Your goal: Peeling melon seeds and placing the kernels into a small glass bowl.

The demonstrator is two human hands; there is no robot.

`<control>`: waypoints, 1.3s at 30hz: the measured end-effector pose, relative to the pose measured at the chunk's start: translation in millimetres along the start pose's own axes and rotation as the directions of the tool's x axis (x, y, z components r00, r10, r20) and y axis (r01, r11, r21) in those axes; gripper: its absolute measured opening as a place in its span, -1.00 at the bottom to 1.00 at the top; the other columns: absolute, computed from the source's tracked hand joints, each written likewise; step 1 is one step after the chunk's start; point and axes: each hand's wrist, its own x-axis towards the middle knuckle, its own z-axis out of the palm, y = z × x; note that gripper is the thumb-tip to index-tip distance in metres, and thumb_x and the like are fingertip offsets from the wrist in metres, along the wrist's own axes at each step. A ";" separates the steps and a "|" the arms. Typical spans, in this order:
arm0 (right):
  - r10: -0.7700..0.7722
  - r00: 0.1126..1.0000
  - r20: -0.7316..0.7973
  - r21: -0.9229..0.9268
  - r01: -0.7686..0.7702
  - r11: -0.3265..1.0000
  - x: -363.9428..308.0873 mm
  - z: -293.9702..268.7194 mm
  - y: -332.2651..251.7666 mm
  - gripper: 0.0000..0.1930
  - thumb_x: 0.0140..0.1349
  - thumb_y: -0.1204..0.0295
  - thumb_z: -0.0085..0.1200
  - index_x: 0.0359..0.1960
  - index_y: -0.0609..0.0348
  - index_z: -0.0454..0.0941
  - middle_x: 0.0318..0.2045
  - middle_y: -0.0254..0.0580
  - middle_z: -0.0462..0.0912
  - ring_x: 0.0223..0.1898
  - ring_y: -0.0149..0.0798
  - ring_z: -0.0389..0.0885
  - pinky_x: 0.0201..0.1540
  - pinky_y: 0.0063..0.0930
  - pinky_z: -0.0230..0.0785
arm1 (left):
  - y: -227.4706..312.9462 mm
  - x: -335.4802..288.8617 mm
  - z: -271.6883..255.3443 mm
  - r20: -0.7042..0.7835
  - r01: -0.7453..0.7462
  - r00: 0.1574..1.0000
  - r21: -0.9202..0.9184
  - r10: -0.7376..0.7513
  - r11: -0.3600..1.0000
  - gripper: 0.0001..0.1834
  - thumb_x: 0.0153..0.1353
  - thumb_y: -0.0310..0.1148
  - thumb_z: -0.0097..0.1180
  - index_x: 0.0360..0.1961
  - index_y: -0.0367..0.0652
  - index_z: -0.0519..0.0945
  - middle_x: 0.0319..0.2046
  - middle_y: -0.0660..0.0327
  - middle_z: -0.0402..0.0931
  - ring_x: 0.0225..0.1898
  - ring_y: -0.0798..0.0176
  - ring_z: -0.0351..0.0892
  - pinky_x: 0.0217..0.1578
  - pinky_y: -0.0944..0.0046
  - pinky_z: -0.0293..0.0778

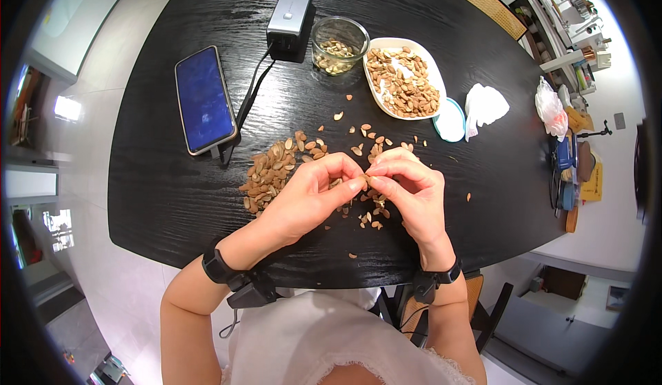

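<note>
1. Left hand (314,193) and right hand (415,188) pinch one small brown seed (366,179) between them, above the black wooden table (500,192).
2. Clear round glass bowl (346,31): pale kernels (336,48) inside, apparently the finished share.
3. Plenty left, seemingly: brown oval seeds (271,175) heaped beside the left hand.

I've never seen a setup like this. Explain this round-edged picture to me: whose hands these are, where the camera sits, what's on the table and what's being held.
No robot here: these are a person's bare hands, with black bands on the wrists. The camera is worn on the head, looking down; its fisheye lens bends straight edges.

On the black table lie a heap of brown-shelled seeds or nuts, a glass bowl and white dish holding more pieces, a phone and a grey box with a cable.

The left hand and right hand meet fingertip to fingertip, pinching a small brown piece.
</note>
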 end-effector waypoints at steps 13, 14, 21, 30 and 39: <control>0.001 0.992 0.129 0.340 -0.045 0.939 -15.8 5.8 -47.3 -0.92 0.02 0.71 0.17 -0.47 0.30 0.56 -0.42 -0.15 0.57 -0.36 -0.29 0.52 -0.31 -0.51 0.38 | 2.7 -4.6 -14.9 -0.192 -0.085 0.979 -0.046 0.075 0.995 -0.82 0.35 -0.36 -0.04 -0.24 -0.24 0.53 -0.44 0.39 0.37 -0.42 0.57 0.23 -0.38 0.54 0.18; -0.086 0.972 0.221 0.415 -0.014 0.910 -23.1 6.5 -58.2 -0.94 0.00 0.68 0.17 -0.47 0.30 0.58 -0.46 -0.08 0.57 -0.38 -0.20 0.52 -0.32 -0.43 0.37 | 6.8 -4.6 -16.0 -0.272 -0.137 0.954 -0.009 0.129 0.991 -0.81 0.33 -0.34 -0.04 -0.26 -0.24 0.54 -0.47 0.39 0.35 -0.44 0.56 0.22 -0.39 0.55 0.16; -0.395 0.860 0.324 0.819 -0.045 0.573 -45.9 19.3 -81.6 -0.85 0.16 0.46 0.18 -0.50 0.29 0.66 -0.45 -0.03 0.62 -0.46 -0.16 0.52 -0.36 -0.35 0.34 | 21.1 1.3 -19.2 -0.402 -0.192 0.898 0.007 0.178 0.981 -0.80 0.35 -0.33 -0.05 -0.29 -0.23 0.53 -0.46 0.40 0.37 -0.41 0.58 0.24 -0.35 0.55 0.18; -0.414 0.893 0.176 0.847 0.076 0.525 -52.8 16.3 -75.8 -0.88 0.14 0.53 0.19 -0.50 0.34 0.65 -0.44 0.01 0.63 -0.47 -0.12 0.52 -0.38 -0.32 0.35 | 17.7 2.3 -15.6 -0.389 -0.141 0.912 -0.004 0.128 0.990 -0.81 0.35 -0.32 -0.04 -0.29 -0.22 0.53 -0.44 0.38 0.40 -0.40 0.57 0.26 -0.32 0.54 0.20; -0.438 0.872 0.220 0.865 0.034 0.501 -59.8 21.6 -67.1 -0.90 0.14 0.55 0.18 -0.46 0.35 0.66 -0.41 -0.01 0.63 -0.45 -0.10 0.52 -0.33 -0.29 0.35 | 15.7 1.8 -14.6 -0.372 -0.143 0.919 -0.003 0.131 0.990 -0.81 0.35 -0.33 -0.04 -0.29 -0.21 0.54 -0.47 0.40 0.38 -0.43 0.57 0.22 -0.35 0.54 0.17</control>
